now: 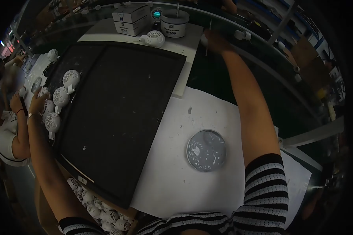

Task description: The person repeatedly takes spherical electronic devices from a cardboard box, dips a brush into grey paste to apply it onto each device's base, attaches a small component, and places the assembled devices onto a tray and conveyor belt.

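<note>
- Your left arm reaches forward beside the black board (113,109); your left hand (36,103) bends its fingers at a white lattice housing (45,93), though I can't tell how firmly.
- Your right arm stretches far forward; your right hand (219,42) is blurred, perhaps with something pale, its finger opening unreadable.
- Three more housings show clearly along the board's left edge; one lies near the single Thermal Grease tub (174,27).
- Two HY500 boxes (128,20), stacked; one grey paste dish (206,150).

My knit top (219,220): black and grey-white stripes, openwork texture, short sleeves (264,190). My left hand (37,103): thin pale bracelet (30,114) at wrist.
</note>
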Tool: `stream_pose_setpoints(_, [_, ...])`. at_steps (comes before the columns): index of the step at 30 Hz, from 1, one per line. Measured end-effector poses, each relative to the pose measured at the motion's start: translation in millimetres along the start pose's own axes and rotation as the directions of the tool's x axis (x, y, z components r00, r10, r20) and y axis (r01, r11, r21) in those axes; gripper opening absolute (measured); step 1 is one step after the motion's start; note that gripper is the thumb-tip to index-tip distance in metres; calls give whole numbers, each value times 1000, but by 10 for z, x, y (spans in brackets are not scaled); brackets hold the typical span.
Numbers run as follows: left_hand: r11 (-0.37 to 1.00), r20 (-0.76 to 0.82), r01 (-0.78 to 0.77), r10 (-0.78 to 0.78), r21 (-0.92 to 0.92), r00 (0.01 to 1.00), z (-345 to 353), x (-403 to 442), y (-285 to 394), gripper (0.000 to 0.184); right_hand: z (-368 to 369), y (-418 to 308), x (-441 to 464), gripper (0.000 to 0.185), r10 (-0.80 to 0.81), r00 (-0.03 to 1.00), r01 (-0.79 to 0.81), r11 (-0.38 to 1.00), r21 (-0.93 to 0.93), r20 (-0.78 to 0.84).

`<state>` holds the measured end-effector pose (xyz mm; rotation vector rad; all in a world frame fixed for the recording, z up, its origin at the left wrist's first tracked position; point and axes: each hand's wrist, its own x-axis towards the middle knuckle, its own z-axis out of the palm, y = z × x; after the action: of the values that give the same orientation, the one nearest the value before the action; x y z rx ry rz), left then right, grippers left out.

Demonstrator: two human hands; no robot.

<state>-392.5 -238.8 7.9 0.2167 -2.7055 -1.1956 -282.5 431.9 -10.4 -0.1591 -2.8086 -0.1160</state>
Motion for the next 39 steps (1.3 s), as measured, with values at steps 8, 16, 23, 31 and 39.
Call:
stream_pose_setpoints(8, [815,-6,-504,524,-285,851,166,-1221,970,44,-836,-338,-730,45,315,946,-146,632,761,-80])
stream_pose_setpoints(16, [566,613,239,695,-789,376,945,-3218,1879,70,-1608,-1346,-1850,63,-117,972,169,-242,955,-202])
stream_pose_setpoints(23, [366,535,430,752,-825,386,890,-3760,2022,85,-1680,-1768,-2405,53,-226,951,158,-229,960,-211])
stream_pose_setpoints(31, [251,579,613,697,-750,424,870,-3950,1630,69,-1844,-1289,-2746,34,-47,973,232,167,958,-228])
stream_pose_setpoints(39, [349,626,520,461,-779,629,986,-3907,1166,52,-1586,-1243,-2993,34,18,994,-108,444,890,111])
